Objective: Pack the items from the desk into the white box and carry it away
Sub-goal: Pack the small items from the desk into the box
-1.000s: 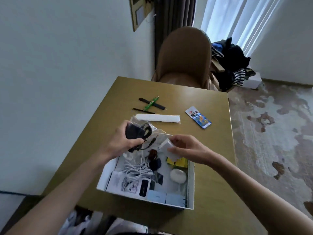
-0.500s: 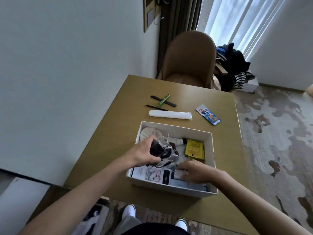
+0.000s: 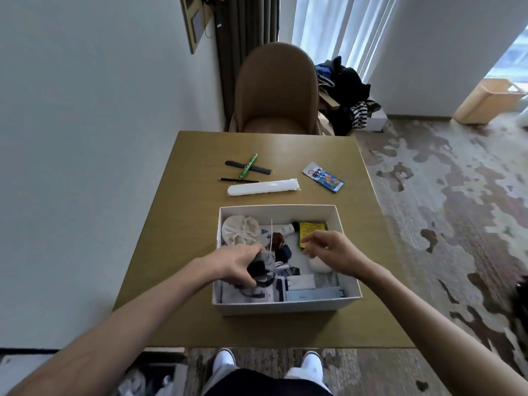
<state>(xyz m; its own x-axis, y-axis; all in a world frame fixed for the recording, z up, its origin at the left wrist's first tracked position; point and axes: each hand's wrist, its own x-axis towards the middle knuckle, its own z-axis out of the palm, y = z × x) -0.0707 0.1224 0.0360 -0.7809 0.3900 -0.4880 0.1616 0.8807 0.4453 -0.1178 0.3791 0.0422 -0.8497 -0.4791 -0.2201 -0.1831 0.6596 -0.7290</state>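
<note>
The white box (image 3: 285, 305) stands open on the olive desk (image 3: 185, 224), filled with small items: a cream pouch (image 3: 240, 231), a yellow packet (image 3: 310, 231), a white tube, cables and cards. My left hand (image 3: 237, 264) is inside the box's left side, shut on a clear bag with a dark charger and cable (image 3: 261, 271). My right hand (image 3: 331, 250) hovers over the box's right half, fingers apart, holding nothing. Beyond the box on the desk lie a white case (image 3: 263, 187), a green pen (image 3: 248, 165), two black strips and a blue packet (image 3: 323, 176).
A brown chair (image 3: 277, 90) stands at the desk's far end, with a pile of dark clothes (image 3: 345, 90) to its right. The wall runs along the left. Patterned carpet covers the floor to the right, where a tan bin (image 3: 488, 101) stands. My white shoes show below the near edge.
My left hand lowered the bagged charger from above the box down into its left side. My right hand let go of the bag, dipped into the box, then lifted over it with fingers apart.
</note>
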